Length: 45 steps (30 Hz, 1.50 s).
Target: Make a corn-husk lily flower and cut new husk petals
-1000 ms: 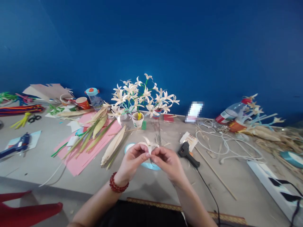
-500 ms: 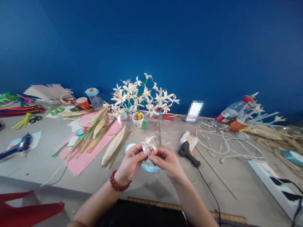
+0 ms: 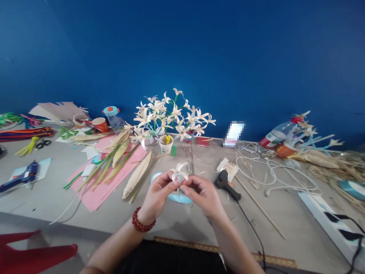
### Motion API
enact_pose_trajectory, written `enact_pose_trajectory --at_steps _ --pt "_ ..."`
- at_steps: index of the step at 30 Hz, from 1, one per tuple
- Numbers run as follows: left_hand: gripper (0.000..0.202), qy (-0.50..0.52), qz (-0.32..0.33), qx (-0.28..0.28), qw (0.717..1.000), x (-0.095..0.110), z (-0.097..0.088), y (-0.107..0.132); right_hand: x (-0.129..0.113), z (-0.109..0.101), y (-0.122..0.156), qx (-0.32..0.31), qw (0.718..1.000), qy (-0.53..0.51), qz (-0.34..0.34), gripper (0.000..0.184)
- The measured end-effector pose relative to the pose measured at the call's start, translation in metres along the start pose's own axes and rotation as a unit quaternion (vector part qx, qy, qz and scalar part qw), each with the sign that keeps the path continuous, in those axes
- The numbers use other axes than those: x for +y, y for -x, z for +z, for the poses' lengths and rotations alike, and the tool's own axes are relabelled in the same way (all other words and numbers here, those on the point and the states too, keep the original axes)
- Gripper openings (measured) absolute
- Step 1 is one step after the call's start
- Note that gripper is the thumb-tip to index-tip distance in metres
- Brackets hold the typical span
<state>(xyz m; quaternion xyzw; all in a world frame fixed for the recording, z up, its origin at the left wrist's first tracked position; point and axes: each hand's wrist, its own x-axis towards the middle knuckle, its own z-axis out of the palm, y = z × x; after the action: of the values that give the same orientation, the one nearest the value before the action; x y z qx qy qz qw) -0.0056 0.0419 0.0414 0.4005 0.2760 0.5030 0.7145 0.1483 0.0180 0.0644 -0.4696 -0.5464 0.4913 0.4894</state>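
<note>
A small cream-white flower with curled petals stands upright between my two hands over the table. My left hand pinches it at its base between thumb and fingers. Opposite it, my right hand is closed with thumb and forefinger at the thin stem just under the petals. Exactly what the right fingertips grip is partly hidden. Below the hands lies a light blue ribbon roll, half covered. Behind them, thin wires rest near a paper cup and a bunch of similar white flowers.
A black glue gun with its cable and a thin stick lie to the right, beside a power strip. Dried husks and pink paper are on the left, with a blue glue gun farther out.
The flower has turned between my fingers, and its petals now show more fully spread toward me. Both hands stay nearly in place, still closed at its base.
</note>
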Motion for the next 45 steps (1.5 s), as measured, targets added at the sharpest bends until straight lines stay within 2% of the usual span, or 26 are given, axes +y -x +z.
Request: enact_pose_trajectory --at_steps 4,12,16,22,30,36,39,45 --pt "0.013 -0.011 0.002 0.006 1.000 -0.001 -0.001 -0.001 0.005 -0.002 -0.003 -0.033 0.993 -0.094 0.064 0.024" --pt "0.013 0.000 0.004 -0.007 1.000 -0.003 -0.004 0.001 0.010 0.001 -0.006 -0.035 0.985 -0.141 0.091 0.027" --pt "0.013 -0.005 0.012 -0.014 1.000 -0.004 -0.005 0.002 0.010 0.002 -0.006 -0.039 0.987 -0.140 0.069 0.025" --pt "0.015 -0.023 0.009 -0.017 1.000 0.002 -0.004 0.000 0.001 0.002 -0.002 -0.007 1.000 -0.017 -0.018 0.020" --pt "0.017 -0.032 -0.024 -0.034 0.999 0.009 -0.003 0.003 0.005 -0.006 -0.005 -0.080 0.989 -0.110 0.057 0.021" --pt "0.019 0.000 -0.040 -0.037 0.999 0.010 -0.002 0.003 0.009 -0.006 -0.006 -0.088 0.981 -0.154 0.073 0.024" --pt "0.018 0.009 -0.038 -0.030 0.999 0.007 -0.001 0.002 0.008 -0.004 -0.005 -0.073 0.983 -0.154 0.067 0.026" --pt "0.014 -0.023 0.012 -0.002 1.000 0.003 0.000 0.001 0.002 -0.003 -0.003 -0.023 0.995 -0.085 0.037 0.025"
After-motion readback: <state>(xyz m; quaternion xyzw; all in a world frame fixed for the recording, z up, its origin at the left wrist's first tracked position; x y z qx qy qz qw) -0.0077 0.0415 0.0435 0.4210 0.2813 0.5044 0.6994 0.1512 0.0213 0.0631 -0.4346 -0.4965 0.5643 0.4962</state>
